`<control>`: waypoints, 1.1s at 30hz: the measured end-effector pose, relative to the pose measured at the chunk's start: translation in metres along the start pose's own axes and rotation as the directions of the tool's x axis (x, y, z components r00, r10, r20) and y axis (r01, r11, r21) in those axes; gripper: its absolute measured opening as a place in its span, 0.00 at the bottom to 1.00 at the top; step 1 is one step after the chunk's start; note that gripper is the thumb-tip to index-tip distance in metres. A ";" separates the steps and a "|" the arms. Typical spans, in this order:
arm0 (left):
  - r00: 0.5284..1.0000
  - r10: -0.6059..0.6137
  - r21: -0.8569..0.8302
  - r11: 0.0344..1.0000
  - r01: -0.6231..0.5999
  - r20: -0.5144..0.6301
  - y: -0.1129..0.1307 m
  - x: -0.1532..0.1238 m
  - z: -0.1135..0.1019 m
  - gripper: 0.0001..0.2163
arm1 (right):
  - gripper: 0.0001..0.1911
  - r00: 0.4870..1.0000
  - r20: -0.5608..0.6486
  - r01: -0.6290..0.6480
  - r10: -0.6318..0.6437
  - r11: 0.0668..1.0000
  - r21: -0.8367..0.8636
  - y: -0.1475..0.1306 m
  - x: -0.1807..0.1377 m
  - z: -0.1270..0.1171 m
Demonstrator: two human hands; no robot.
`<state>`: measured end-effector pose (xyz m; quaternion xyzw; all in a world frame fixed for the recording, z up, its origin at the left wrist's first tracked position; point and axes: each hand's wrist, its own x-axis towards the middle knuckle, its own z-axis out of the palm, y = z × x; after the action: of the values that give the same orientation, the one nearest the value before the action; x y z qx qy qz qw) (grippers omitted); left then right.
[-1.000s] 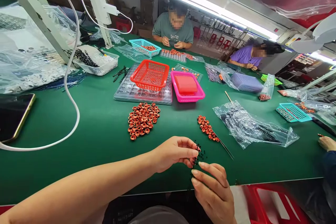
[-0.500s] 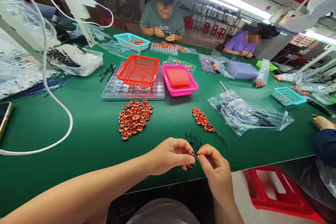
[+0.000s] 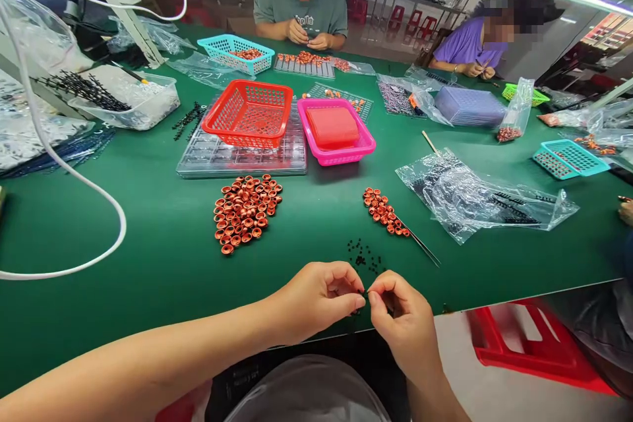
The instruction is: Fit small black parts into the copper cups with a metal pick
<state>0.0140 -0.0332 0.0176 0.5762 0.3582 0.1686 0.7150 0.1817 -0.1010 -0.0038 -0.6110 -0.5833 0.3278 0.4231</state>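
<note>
My left hand (image 3: 316, 295) and my right hand (image 3: 403, 320) meet fingertip to fingertip at the near edge of the green table (image 3: 163, 264). Both are closed in a pinch on a tiny black part (image 3: 366, 293), mostly hidden by the fingers. Just beyond them lies a scatter of small black pieces (image 3: 361, 256). Farther out, a row of copper rings sits threaded on a thin rod (image 3: 390, 217). A loose pile of copper rings (image 3: 246, 211) lies to the left.
A red basket (image 3: 248, 113) rests on clear trays (image 3: 237, 159), beside a pink basket (image 3: 336, 132). A clear bag of black parts (image 3: 479, 201) lies right. A white cable (image 3: 74, 178) loops at left. Two people work across the table. A red stool (image 3: 534, 343) stands below.
My right hand has come up from below the left and closed its fingertips against it. The view has tilted down and shifted, so the table's things sit lower left.
</note>
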 end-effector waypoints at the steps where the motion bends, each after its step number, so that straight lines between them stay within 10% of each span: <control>1: 1.000 -0.004 0.031 1.000 0.005 -0.016 -0.001 0.000 0.001 0.08 | 0.05 1.000 -0.004 0.016 -0.017 1.000 -0.027 0.000 0.000 0.001; 13: 0.993 -0.034 0.074 0.996 0.042 -0.112 -0.017 0.004 0.002 0.08 | 0.06 0.920 -0.059 0.319 -0.387 0.829 -0.459 0.008 0.000 0.017; 33: 0.992 -0.097 -0.111 0.990 0.088 -0.083 -0.009 0.008 -0.008 0.06 | 0.05 0.988 0.122 0.147 -0.092 0.795 -0.589 0.016 0.022 -0.006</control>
<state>0.0124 -0.0255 0.0058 0.5116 0.4060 0.1795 0.7356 0.1961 -0.0796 -0.0141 -0.6599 -0.7119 0.1270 0.2041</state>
